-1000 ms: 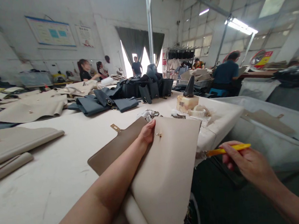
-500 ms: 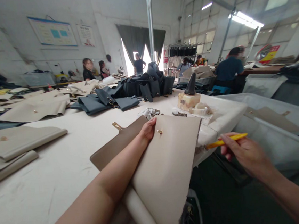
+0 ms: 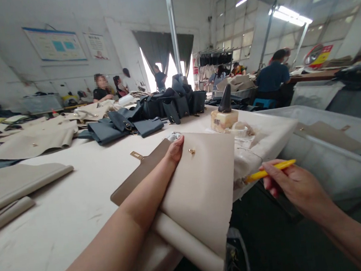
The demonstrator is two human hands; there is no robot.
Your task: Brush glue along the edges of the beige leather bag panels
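My left hand (image 3: 175,148) lies flat on a beige leather panel (image 3: 200,188), fingers together, just left of a small gold clasp (image 3: 191,151). Under that panel lies a darker taupe flap (image 3: 140,177) with a gold fitting (image 3: 137,155) at its far end. The panel's near edge is rolled and hangs over the table edge. My right hand (image 3: 294,184) is off the table to the right, closed round a yellow brush handle (image 3: 270,170) whose tip points at the panel's right edge.
The white worktable (image 3: 64,221) carries folded beige panels (image 3: 16,179) at left, dark blue bag pieces (image 3: 119,126) and a block with a black cone (image 3: 224,114) at the back. A grey bin (image 3: 326,139) stands at right. Several people work in the background.
The view has swung slightly left and down. My right hand with the yellow tool has shifted a little toward the panel edge; my left hand stays on the panel.
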